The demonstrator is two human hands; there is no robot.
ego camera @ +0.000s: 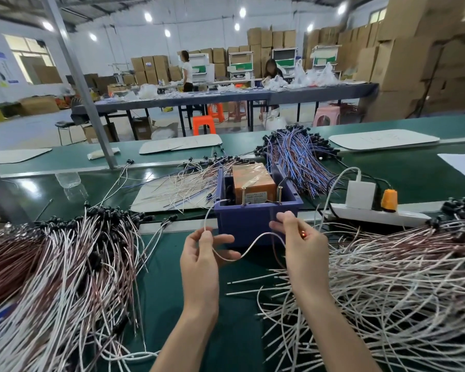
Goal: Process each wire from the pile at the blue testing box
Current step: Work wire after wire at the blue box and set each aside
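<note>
Thin white wire (perhaps plastic-sheathed), looped

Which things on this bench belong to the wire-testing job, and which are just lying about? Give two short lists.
Part of the job:
- blue testing box
- white wire held between left hand and right hand
- wire pile on the right
- wire pile on the left

Just lying about:
- power strip with white charger
- clear plastic bottle
- blue-and-brown wire bundle
</note>
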